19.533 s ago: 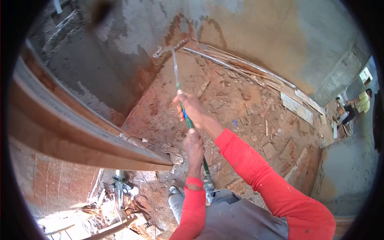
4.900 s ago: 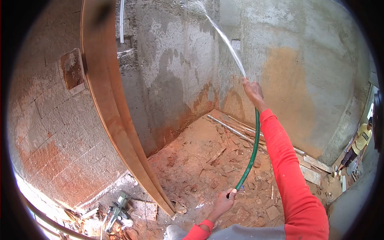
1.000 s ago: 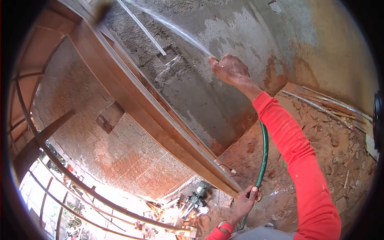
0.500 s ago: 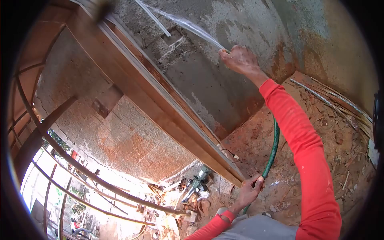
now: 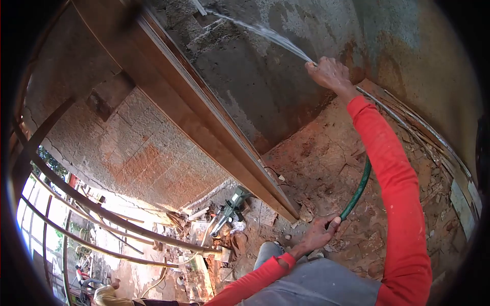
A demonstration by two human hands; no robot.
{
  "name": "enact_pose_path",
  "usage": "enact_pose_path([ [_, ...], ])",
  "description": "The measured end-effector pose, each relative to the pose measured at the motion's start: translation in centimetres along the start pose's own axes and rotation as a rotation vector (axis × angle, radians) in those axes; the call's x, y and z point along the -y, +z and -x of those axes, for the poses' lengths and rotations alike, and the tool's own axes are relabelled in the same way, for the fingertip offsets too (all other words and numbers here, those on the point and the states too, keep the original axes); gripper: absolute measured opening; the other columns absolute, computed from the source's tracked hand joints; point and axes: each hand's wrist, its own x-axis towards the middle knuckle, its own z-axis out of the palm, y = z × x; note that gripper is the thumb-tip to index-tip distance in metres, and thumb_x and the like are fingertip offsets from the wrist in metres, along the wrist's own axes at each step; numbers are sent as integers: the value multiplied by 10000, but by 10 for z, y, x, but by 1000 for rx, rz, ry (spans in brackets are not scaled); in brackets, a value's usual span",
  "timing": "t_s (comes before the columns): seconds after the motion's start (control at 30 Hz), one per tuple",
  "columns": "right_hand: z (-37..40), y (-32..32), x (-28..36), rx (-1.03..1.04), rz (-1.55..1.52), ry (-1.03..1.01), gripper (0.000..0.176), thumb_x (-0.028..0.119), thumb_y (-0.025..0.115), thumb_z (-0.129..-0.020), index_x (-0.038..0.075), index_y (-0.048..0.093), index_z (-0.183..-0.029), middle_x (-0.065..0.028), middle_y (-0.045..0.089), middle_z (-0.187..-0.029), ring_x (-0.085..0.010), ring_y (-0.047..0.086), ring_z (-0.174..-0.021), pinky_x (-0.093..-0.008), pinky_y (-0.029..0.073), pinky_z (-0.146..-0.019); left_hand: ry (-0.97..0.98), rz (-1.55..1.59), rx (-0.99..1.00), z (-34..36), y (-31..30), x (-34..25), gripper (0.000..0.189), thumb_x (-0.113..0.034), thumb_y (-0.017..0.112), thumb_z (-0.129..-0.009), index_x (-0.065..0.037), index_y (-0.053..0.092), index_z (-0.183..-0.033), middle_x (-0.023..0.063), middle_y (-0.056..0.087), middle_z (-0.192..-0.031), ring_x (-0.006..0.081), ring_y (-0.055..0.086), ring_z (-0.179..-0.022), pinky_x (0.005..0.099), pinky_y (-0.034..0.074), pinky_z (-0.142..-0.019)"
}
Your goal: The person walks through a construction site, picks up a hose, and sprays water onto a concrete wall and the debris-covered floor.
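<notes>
A green garden hose (image 5: 359, 193) curves up across the middle of the head view. My right hand (image 5: 331, 75) is closed around its upper end, which the fingers mostly hide. From there a jet of water (image 5: 273, 36) sprays up and left onto the wet, rough plastered wall (image 5: 240, 81). Lower down, my left hand (image 5: 320, 231) grips the hose near my lap, thumb pressed along it.
A wooden door frame (image 5: 204, 122) cuts diagonally across the view. Rubble (image 5: 326, 158) covers the floor, and long strips (image 5: 423, 127) lie along the right wall. A green power tool (image 5: 232, 206) rests beyond the frame, near curved bars (image 5: 127, 227). Another person (image 5: 109, 295) appears at lower left.
The view has shifted, and the door frame sits further left and lower. My right hand appears further right with the spray still running. More of my lap and another person have come into view.
</notes>
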Motion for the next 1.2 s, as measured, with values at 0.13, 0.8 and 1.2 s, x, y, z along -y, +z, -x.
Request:
enact_pose_path([
  [0.13, 12, 7, -7, 8, 6, -52, 643, 544, 513, -981, -32, 787, -1070, -290, 761, -1093, -475, 727, -1081, -566, 566, -931, 51, -18, 31, 0, 2, 4, 468, -407, 501, -1149, -22, 659, -936, 46, 617, -757, 146, 600, -730, 361, 499, -697],
  [0.8, -4, 9, 15, -52, -19, -2, 664, 595, 513, -985, 7, 800, -1094, -260, 775, -1095, -459, 739, -1050, -566, 565, -927, -20, 38, -16, 3, -14, 9, 414, -354, 511, -1146, -18, 616, -930, 89, 604, -782, 211, 610, -699, 393, 497, -682],
  [1.2, 32, -8, -28, -54, 90, 57, 669, 562, 513, -957, -28, 796, -1098, -290, 768, -1093, -460, 738, -1077, -553, 564, -944, 26, -34, 157, 4, 9, 16, 433, -392, 496, -1151, -17, 675, -1029, 27, 630, -785, 137, 589, -730, 359, 509, -700],
])
